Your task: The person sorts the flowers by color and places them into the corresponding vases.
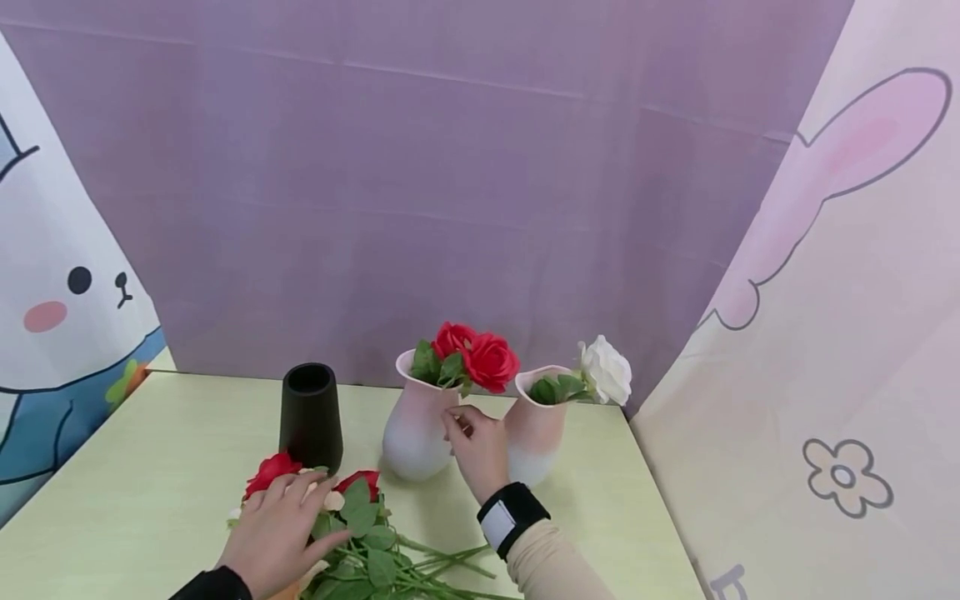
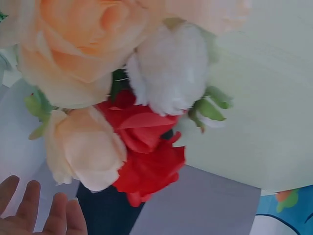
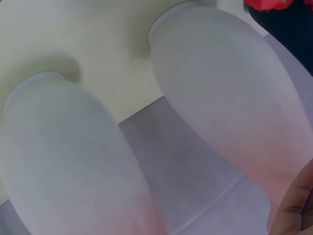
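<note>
My left hand (image 1: 281,525) spreads its fingers over a bunch of roses on the table; in the left wrist view its fingertips (image 2: 32,196) show beside the blooms. The bunch has red roses (image 2: 146,166), peach roses (image 2: 88,147) and a white rose (image 2: 171,68), with green leaves and stems (image 1: 442,562) pointing right. Loosely bent, my right hand (image 1: 480,450) is in front of a pink-and-white vase (image 1: 416,433) containing red roses (image 1: 487,358). I see nothing in its fingers; whether they touch the vase, I cannot tell. To its right, a second pink-and-white vase (image 1: 536,429) carries a white rose (image 1: 606,371).
A black vase (image 1: 311,417) stands upright behind the bunch, left of the pink-and-white vases. The pale table (image 1: 150,467) ends at a purple backdrop (image 1: 450,183). A rabbit-printed panel (image 1: 67,225) flanks it on the left, a pink printed one (image 1: 825,358) on the right.
</note>
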